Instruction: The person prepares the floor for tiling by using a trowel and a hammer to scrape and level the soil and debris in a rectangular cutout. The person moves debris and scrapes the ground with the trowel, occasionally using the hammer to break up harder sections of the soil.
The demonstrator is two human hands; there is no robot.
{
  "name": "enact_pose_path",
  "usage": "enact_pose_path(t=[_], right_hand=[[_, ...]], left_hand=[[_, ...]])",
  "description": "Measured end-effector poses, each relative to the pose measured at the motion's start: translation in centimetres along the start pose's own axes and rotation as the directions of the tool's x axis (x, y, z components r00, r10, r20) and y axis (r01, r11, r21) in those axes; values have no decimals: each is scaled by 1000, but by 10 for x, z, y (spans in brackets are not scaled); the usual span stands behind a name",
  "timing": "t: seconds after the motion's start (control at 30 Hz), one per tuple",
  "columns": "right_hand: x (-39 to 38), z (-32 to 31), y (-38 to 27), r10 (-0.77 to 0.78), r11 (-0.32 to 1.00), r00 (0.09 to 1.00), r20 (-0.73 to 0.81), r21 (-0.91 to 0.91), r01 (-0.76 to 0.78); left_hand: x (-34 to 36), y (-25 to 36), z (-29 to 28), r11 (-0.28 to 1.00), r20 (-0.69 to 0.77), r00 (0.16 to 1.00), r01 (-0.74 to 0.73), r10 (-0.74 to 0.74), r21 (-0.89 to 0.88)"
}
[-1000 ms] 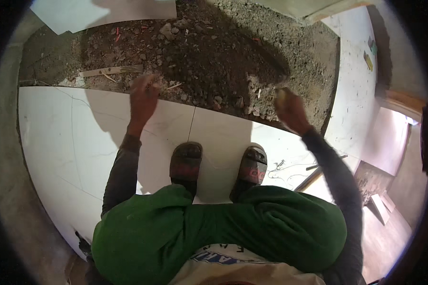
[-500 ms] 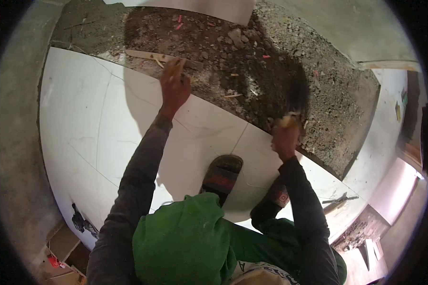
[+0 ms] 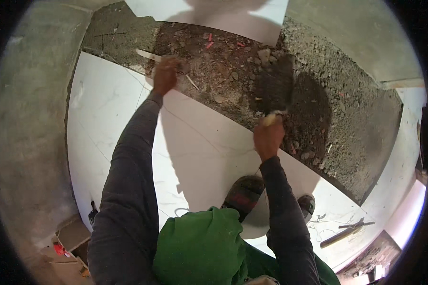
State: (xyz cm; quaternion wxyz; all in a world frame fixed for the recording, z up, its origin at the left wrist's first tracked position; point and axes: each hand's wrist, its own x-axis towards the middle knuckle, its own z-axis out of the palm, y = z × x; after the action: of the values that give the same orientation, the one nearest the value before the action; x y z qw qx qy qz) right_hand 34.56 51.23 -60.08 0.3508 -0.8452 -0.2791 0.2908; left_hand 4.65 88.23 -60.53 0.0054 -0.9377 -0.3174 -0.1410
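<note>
Both hands reached forward; right point(image 3: 267, 137) grips trowel point(image 3: 277, 92).

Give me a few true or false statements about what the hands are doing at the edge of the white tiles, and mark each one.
1. The right hand grips a trowel with a pale handle and dark flat blade. True.
2. The trowel blade lies on the large white floor tile. False: it is over the rough grey-brown mortar bed.
3. The left hand rests at the tile's far edge beside the mortar. True.
4. Both of the person's feet stand in the mortar. False: the dark shoes are on the white tile.
5. The left hand holds a hammer. False: no hammer is visible in it.
</note>
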Motion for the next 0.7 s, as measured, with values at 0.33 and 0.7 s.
enact_pose_path(t=[0.33, 0.7], right_hand=[[-62, -65, 44, 305, 937, 895, -327, 269, -221], [-28, 26, -13, -19, 995, 986, -166, 89, 34]], left_hand=[[-191, -8, -27, 897, -195, 936, 339, -293, 282], [-231, 105, -14, 712, -272, 697, 700, -664, 55]])
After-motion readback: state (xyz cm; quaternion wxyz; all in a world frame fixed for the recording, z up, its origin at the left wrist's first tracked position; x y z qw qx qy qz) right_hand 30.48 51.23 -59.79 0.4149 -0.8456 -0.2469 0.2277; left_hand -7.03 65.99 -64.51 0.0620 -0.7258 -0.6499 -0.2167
